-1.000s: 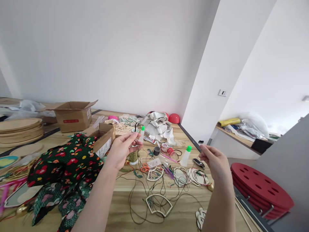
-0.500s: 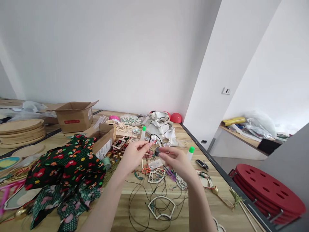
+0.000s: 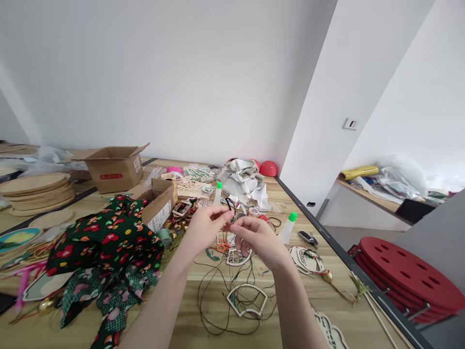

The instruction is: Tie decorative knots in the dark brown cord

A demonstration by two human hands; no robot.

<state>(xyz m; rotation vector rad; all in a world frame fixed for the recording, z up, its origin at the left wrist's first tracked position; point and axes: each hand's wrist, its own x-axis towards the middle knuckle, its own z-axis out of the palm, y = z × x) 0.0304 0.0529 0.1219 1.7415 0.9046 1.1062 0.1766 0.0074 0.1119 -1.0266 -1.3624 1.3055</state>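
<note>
My left hand [image 3: 212,223] pinches a thin black cord [image 3: 229,200]; a dark loop of it stands above the fingertips. My right hand [image 3: 256,240] has its thumb and forefinger pressed together at the left fingertips, seemingly on the same cord, though the fingers partly hide it. Long strands hang down and coil on the table [image 3: 181,310]. Beneath the hands lies a fan-shaped wooden frame [image 3: 242,286] amid the coils. A second, lattice-patterned fan frame [image 3: 232,257] and orange-handled scissors [image 3: 221,247] are partly covered by the right hand.
Green-capped bottles [image 3: 288,229] stand right of and behind the hands. A car key [image 3: 308,238] lies farther right. Patterned dark cloth [image 3: 109,247], an open cardboard box [image 3: 114,169] and stacked wooden discs [image 3: 38,191] occupy the left. Red stools [image 3: 407,271] stand beyond the right edge.
My right hand has moved left, its fingertips now meeting my left hand's; earlier there was a gap between them. The view has shifted slightly.
</note>
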